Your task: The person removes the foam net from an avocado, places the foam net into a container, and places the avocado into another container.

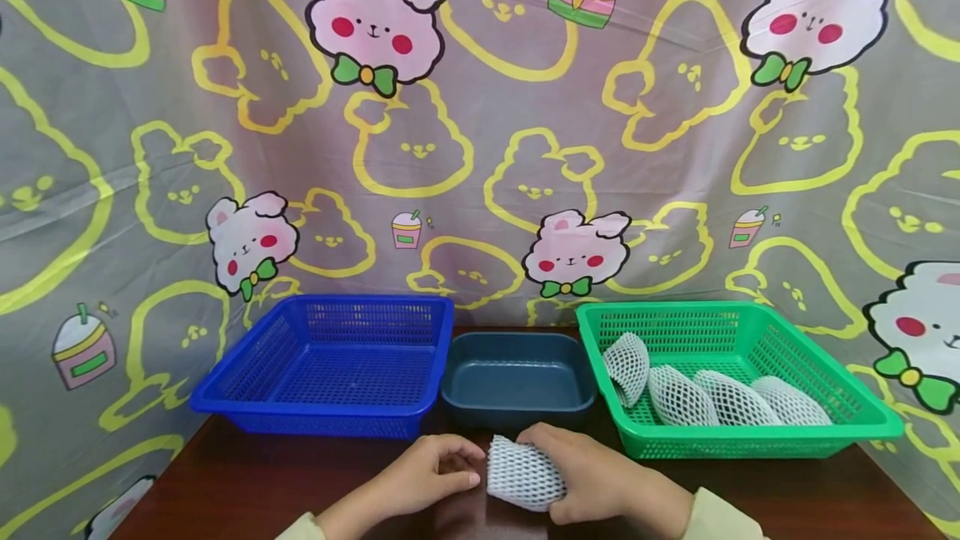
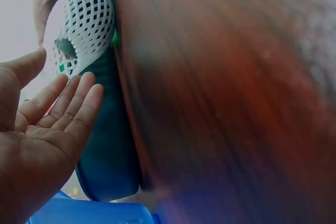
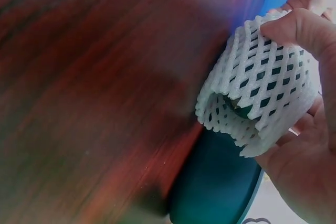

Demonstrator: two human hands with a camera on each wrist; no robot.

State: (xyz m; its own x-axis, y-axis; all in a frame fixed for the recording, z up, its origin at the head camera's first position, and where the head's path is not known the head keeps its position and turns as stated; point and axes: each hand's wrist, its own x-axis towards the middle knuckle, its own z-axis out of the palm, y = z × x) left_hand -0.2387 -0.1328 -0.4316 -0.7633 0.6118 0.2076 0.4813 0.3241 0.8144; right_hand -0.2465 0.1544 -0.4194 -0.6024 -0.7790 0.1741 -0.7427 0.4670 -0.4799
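A white foam net sleeve [image 1: 523, 477] is gripped by my right hand [image 1: 596, 473], thumb on one side and fingers on the other, just above the table. Inside the open end of the sleeve [image 3: 273, 77], the right wrist view shows something dark green, its kind unclear. My left hand [image 1: 427, 473] hovers a short way left of the sleeve and holds nothing. Its palm and loosely extended fingers [image 2: 79, 111] face the sleeve in the left wrist view. Behind both hands stands a dark blue-grey plastic bin [image 1: 517, 419], with nothing visible inside.
At the left is a blue plastic basket [image 1: 322, 423] with no contents showing. On the right, a green basket [image 1: 738, 444] holds several foam-netted items [image 1: 681, 397]. The dark brown wooden table [image 1: 247, 482] ends at a patterned cloth [image 1: 480, 148] hanging behind.
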